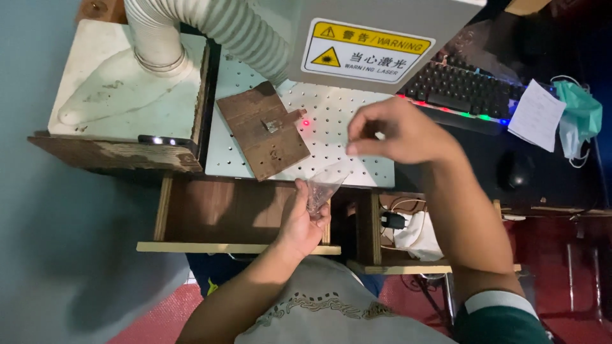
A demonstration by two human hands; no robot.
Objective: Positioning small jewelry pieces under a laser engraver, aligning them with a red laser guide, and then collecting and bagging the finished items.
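My left hand [305, 216] grips a small clear plastic bag [324, 185] by its lower end, just in front of the white perforated work plate [338, 121]. Above that plate my right hand [398, 132] hovers with thumb and fingertips pinched together at the bag's top edge; whether a small part sits between them I cannot tell. A brown wooden jig board [262, 129] lies on the plate to the left, with a small metal piece [273, 125] on it and a red laser dot [306, 122] beside it.
A laser machine head with a yellow warning label [363, 48] hangs over the plate. A ribbed white exhaust hose [210, 25] runs at the back left. A lit keyboard [465, 89], a mouse [517, 169], paper and a green face mask [581, 118] lie to the right. Wooden shelves sit below.
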